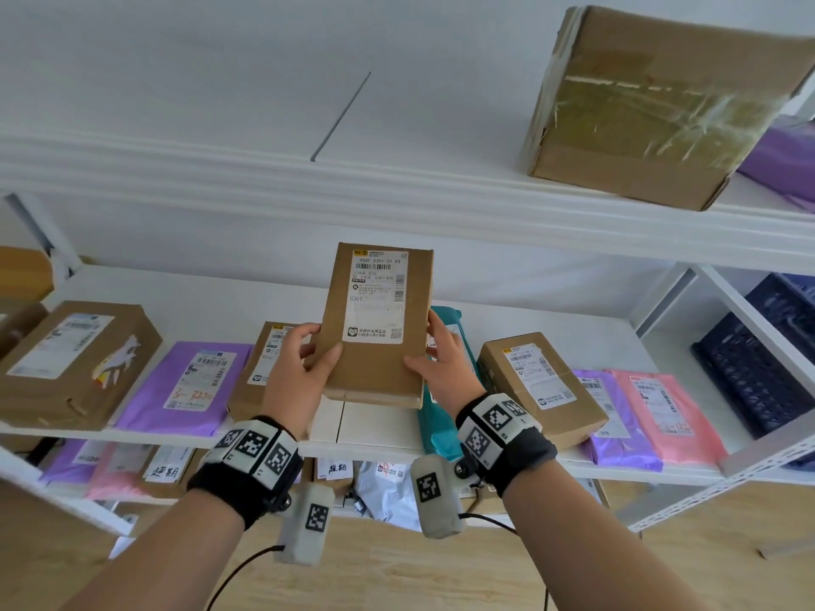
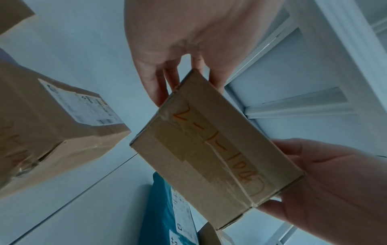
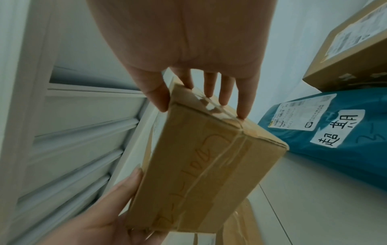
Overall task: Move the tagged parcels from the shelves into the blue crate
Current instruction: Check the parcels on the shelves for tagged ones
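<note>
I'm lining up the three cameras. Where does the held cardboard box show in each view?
Head: held cardboard box at centre, label side facing the camera.
Left wrist: centre-right, taped side with orange writing.
Right wrist: lower centre, the same taped side.
Shared landmark: the teal mailer.

Plain brown cardboard parcel [image 1: 375,319] with white printed label [image 1: 378,297] and orange handwriting; teal plastic mailer [image 1: 436,429]; purple plastic mailer [image 1: 185,390]; pink plastic mailer [image 1: 661,412]; dark blue lattice crate [image 1: 749,372]; white metal shelves [image 1: 308,191].

held box [image 1: 375,319] label reads "c301-22"; teal bag [image 3: 326,142] tag reads "超期"; purple bag [image 1: 185,385] "3-3230".
</note>
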### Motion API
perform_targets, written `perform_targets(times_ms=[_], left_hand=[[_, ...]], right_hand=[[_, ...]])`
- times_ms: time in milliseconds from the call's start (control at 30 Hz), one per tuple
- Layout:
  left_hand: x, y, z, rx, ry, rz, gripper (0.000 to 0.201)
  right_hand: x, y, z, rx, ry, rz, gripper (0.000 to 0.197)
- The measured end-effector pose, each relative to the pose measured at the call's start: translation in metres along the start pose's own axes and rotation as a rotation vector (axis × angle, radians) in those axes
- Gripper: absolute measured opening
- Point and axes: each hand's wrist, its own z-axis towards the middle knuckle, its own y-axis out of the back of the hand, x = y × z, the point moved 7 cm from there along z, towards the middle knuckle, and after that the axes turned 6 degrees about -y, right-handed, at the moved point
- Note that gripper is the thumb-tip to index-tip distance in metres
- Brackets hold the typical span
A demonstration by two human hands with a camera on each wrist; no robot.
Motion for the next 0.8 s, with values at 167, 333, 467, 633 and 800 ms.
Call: perform_targets(times_ms=[167,333,467,633,800], left_hand=[[-0.008,0.002,0.005,0.021,-0.039,0.034,0.045],[-0.002,-0.002,0.01,0.06,-0.034,0.065,0.047],[0.011,-0.004,0.01,0.077,-0.022,0.104,0.05],[0.026,-0.01,0.006,0.086,-0.01,0.124,0.051],[0.042,-0.014,0.004,0.11,0.018,0.15,0.052]], right_hand=[[-0.005,-0.002,0.007,-0.013,0.006,0.046,0.069],[-0.013,-0.001,0.011,-0.019,0.004,0.099,0.064],[-0.028,-0.007,0.014,-0.018,-0.027,0.118,0.065],[-0.042,-0.012,0.014,-0.004,-0.047,0.131,0.061],[-0.055,-0.017,0.013,0.013,-0.079,0.118,0.063]])
